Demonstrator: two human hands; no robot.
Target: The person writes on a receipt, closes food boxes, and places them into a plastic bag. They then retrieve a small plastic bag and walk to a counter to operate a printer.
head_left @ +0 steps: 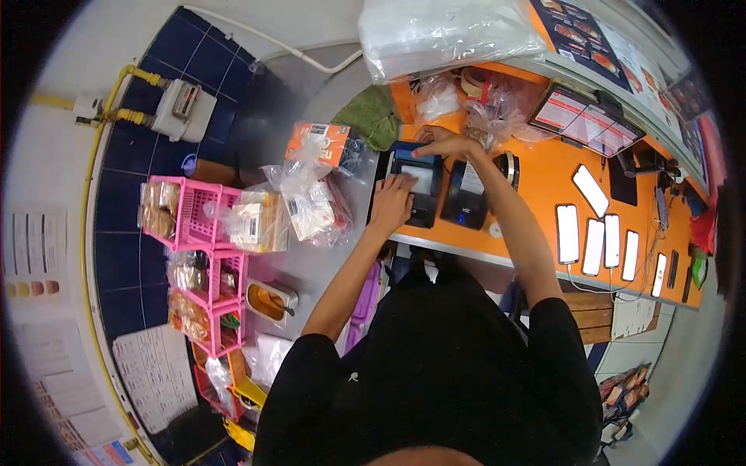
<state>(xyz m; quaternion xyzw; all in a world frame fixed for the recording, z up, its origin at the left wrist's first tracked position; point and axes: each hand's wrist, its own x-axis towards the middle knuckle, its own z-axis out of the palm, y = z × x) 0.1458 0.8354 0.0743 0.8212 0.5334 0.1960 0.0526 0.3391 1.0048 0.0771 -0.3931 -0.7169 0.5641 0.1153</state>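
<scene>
A black box-shaped device point(420, 211) with a pale panel and a blue part at its far end lies on the orange counter. My left hand point(392, 202) rests at its left side, fingers stretched out over the pale panel. Over the device's far end reaches my right hand point(441, 142), its fingers apart and slightly bent at the blue part. Just to the right is a second black device point(465, 203), which looks like a receipt printer, with a small blue light. My right forearm passes over its right side.
Several lit phones point(593, 247) lie on the orange counter point(536, 182) at right, below a tablet point(587, 120). To the left, pink baskets point(203, 213) with packets stand near an orange box point(318, 145), bagged packs point(317, 208) and a metal container point(270, 300). A green cloth point(371, 116) lies beyond.
</scene>
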